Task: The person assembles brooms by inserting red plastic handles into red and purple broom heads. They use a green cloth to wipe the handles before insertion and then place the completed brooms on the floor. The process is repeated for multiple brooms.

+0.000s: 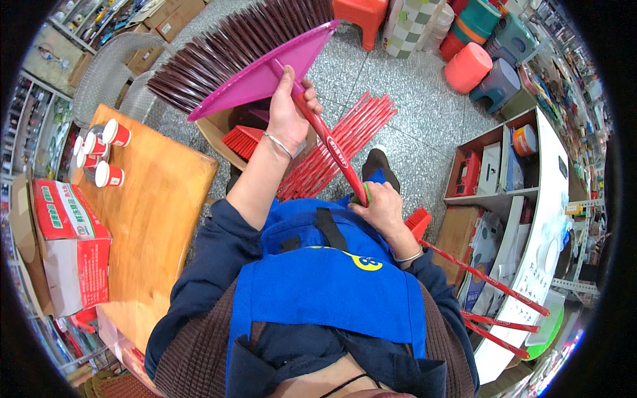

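Now my left hand (pixel 286 113) clamps the red plastic broom handle (pixel 330 147) just below the magenta bristled broom head (pixel 255 69), my right hand (pixel 379 207) clenched round its lower end.

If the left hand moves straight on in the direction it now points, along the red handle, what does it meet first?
Most likely the magenta broom head: the left hand grips the red handle just below it, fingers pointing up the stick. Past that come the dark bristles. Depth is hard to judge here.

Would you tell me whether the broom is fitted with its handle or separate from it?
Fitted: the red handle runs into the broom head, gripped by both hands.
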A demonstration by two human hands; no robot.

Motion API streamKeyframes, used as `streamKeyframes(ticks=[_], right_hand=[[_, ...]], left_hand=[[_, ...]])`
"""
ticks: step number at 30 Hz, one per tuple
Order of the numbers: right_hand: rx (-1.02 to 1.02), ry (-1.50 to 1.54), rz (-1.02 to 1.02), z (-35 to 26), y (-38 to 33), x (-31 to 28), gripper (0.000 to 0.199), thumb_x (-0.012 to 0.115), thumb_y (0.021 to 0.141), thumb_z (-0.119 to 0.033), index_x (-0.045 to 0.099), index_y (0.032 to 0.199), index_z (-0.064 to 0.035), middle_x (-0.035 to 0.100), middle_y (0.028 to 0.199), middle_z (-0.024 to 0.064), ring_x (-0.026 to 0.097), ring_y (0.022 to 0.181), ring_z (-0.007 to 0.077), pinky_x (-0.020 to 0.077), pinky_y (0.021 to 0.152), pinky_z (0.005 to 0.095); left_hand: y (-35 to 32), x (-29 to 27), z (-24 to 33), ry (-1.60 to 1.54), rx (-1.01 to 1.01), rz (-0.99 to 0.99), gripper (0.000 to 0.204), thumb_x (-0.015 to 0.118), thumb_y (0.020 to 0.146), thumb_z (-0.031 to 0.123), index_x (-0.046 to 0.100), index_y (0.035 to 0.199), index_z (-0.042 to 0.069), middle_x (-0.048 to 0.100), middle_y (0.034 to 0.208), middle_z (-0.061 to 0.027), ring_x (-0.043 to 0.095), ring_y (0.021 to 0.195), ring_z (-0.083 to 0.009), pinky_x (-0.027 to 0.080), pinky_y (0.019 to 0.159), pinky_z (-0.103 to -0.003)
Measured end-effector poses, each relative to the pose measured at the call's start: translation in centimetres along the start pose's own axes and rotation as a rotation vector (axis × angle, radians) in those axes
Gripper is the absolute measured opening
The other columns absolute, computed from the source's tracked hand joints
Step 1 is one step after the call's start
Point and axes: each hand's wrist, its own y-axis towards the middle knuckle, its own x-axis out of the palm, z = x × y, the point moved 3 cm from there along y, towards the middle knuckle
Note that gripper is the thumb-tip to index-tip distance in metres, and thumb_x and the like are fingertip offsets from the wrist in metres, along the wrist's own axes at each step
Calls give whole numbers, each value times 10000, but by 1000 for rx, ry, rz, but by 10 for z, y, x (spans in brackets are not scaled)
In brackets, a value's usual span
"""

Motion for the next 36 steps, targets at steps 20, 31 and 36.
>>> streamKeyframes(ticks=[20,31,36], right_hand=[[-44,-31,289,-5,-8,8,450,720,662,-194,544,1068,-110,569,770,90,580,686,265,472,598,380],[-53,-58,317,-5,-13,4,258,675,688,-159,579,924,-114,569,713,79,577,634,276,458,564,385],[-33,127,110,-1,-15,-1,169,652,693,-137,554,826,-100,570,662,124,591,617,317,464,554,415]], left_hand=[[-12,9,-2,553,271,-64,456,380,970,381,557,1074,-26,619,966,-125,620,861,-195,527,808,-358],[-40,10,16,918,533,10,364,523,918,383,622,927,32,624,850,-33,571,810,-132,457,741,-304],[-42,13,15,872,534,-72,246,532,912,237,626,939,11,638,870,-34,576,823,-130,458,761,-307]])
